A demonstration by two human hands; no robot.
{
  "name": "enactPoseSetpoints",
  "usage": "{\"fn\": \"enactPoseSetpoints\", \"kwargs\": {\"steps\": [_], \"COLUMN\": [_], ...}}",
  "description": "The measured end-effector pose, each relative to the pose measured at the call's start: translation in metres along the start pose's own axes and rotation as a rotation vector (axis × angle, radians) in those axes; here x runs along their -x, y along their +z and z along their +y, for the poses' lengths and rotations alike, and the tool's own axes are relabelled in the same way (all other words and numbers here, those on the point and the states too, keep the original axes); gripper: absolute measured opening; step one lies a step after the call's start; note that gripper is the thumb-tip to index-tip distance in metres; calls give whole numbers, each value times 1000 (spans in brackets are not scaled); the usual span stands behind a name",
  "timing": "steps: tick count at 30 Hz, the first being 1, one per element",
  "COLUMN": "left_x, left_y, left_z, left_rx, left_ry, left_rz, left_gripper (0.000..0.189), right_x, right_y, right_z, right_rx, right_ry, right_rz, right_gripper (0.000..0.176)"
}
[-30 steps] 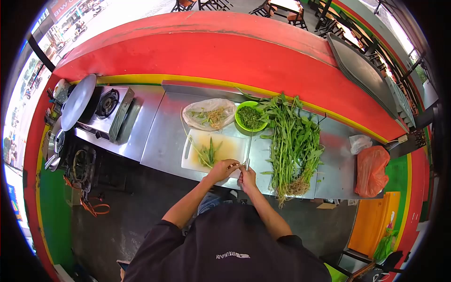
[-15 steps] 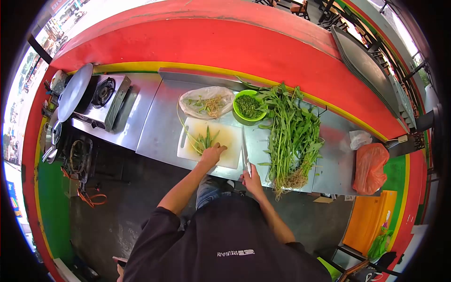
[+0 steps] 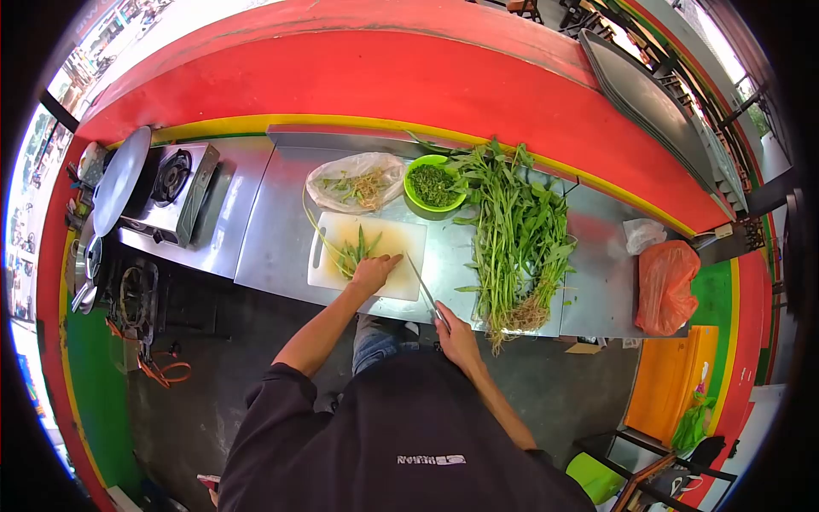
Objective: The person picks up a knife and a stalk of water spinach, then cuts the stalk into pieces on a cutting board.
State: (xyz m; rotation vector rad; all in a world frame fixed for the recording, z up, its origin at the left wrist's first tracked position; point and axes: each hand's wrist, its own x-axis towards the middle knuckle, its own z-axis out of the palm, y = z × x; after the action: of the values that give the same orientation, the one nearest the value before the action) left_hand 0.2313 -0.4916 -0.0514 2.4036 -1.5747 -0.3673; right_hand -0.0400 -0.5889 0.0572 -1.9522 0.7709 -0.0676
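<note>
My left hand (image 3: 375, 271) is on the white cutting board (image 3: 408, 235), its fingers together at a small bunch of green leaves (image 3: 353, 253); their grip is partly hidden. A knife (image 3: 423, 285) is held in my right hand (image 3: 458, 334), its blade slanting up and left over the board's right edge. Behind the board lie a clear plastic bag with stems and roots (image 3: 363, 186) and a green bowl of chopped greens (image 3: 433, 188). To the right is a large heap of leafy stalks (image 3: 517, 239), roots towards me.
At the left of the steel counter (image 3: 277, 230) are a gas stove (image 3: 181, 189) and a large round lid (image 3: 122, 181). An orange plastic bag (image 3: 666, 288) sits at the right end. A red wall (image 3: 375, 81) runs behind. Someone's hand with a phone (image 3: 208, 482) shows at lower left.
The knife blade has swung from nearly upright beside the board to a slant over its right edge. My left hand's fingers now reach further right. The whole view has shifted slightly.
</note>
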Motion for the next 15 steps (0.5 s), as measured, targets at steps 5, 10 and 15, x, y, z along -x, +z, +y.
{"fn": "enactPoseSetpoints", "kwargs": {"steps": [5, 10, 15], "left_x": [-2, 2, -1], "left_y": [3, -7, -12], "left_z": [-4, 3, 2], "left_rx": [-6, 94, 6], "left_ry": [-14, -99, -53], "left_rz": [5, 23, -101], "left_gripper": [42, 45, 47], "right_x": [2, -1, -4], "right_y": [-4, 0, 3], "right_z": [-11, -7, -2], "right_rx": [54, 50, 59], "right_ry": [46, 13, -19], "right_rz": [-58, -47, -46], "right_gripper": [44, 45, 44]}}
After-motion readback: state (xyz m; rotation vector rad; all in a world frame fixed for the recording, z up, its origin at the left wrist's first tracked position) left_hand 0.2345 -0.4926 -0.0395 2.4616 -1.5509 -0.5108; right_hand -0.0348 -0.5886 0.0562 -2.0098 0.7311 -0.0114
